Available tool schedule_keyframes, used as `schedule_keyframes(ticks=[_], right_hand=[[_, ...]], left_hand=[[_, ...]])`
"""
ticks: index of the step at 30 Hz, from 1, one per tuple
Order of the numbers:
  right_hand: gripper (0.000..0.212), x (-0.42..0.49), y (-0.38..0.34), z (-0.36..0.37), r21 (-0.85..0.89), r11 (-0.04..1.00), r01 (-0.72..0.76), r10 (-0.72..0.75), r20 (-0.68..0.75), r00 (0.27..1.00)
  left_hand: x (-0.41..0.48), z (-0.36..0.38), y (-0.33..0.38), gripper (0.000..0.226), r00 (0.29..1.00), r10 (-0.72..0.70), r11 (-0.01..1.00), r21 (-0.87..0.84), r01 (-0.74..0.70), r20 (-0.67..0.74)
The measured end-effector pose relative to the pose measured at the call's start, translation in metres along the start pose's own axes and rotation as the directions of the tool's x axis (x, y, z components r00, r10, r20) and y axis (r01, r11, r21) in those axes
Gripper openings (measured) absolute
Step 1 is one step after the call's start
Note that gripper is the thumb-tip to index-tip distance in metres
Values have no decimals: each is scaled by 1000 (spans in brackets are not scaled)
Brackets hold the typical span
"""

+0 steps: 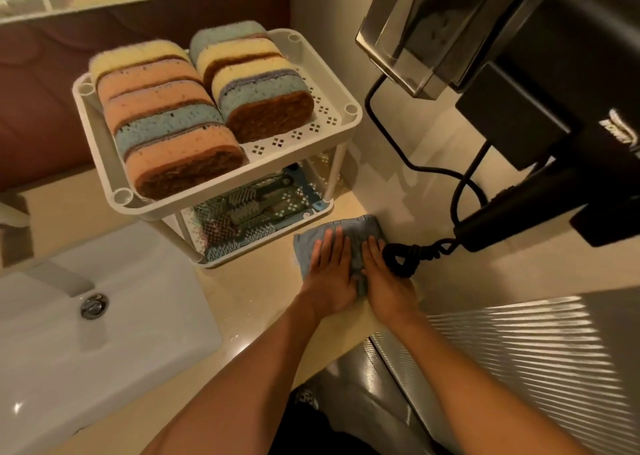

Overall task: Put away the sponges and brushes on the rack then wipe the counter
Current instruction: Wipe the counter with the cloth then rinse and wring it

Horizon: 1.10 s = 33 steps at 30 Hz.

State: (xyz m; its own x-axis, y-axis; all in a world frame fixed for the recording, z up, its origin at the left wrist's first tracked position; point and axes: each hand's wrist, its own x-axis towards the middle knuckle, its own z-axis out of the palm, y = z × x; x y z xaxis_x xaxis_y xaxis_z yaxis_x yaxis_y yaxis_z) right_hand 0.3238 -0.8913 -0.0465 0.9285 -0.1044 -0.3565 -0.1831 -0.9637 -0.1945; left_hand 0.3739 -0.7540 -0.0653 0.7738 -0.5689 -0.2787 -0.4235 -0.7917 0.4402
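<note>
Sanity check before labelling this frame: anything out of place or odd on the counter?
Only the black coiled cord: it droops onto the counter beside the right hand, at the edge of the cloth. Sponges and brushes sit tidy on the rack.

Orange, yellow and blue sponges [166, 119] stand on edge in two rows on the top tier of the white rack [351, 109], grey brushes [249, 205] lie on its lower tier, and a blue cloth [353, 229] lies flat on the beige counter [249, 299] just near-right of it.
</note>
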Motion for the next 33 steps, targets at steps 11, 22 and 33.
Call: schedule_keyframes(ticks=[11, 22, 33], right_hand=[[59, -58, 15, 14, -147, 988, -55, 43, -82, 996], [78, -89, -5, 42, -114, 990, -87, 91, 25, 996], [59, -110, -43, 40, -171, 982, 76, -81, -20, 997]], left_hand=[[-45, 26, 31, 78, 996, 84, 996, 39, -85, 29], [-85, 36, 22, 75, 995, 48, 995, 82, -56, 92], [-135, 29, -5, 63, 993, -43, 986, 167, 24, 112]])
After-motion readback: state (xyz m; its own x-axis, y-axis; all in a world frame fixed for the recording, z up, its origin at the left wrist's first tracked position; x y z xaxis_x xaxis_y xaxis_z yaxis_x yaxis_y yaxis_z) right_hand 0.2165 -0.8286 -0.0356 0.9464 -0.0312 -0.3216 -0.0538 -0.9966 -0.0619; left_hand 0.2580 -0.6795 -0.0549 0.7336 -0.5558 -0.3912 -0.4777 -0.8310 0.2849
